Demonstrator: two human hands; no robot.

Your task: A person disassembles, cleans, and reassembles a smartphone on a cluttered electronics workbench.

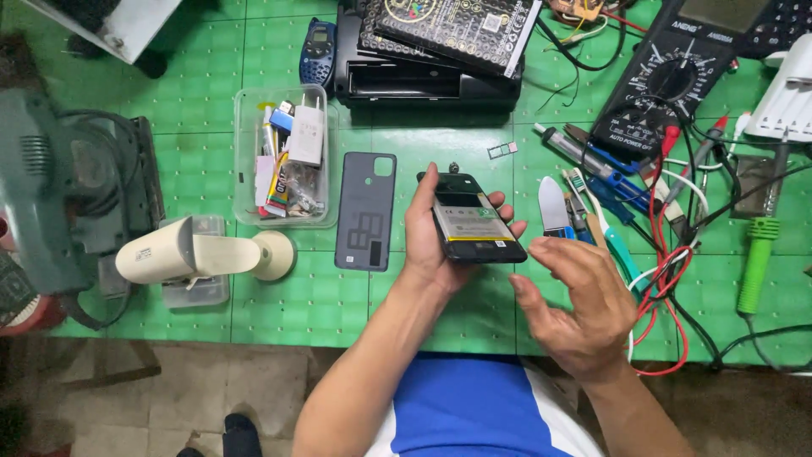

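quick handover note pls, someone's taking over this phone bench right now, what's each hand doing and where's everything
Left hand: grip closed around the opened phone, held face down above the green mat, battery showing.
Right hand: open, holds nothing, hovering just right of the phone.
Back cover: already off, lying flat on the mat left of the phone.
Small card tray: loose on the mat above the phone.
Tools: spread to the right, with the multimeter.
Left: battery not yet out, cover not refitted.
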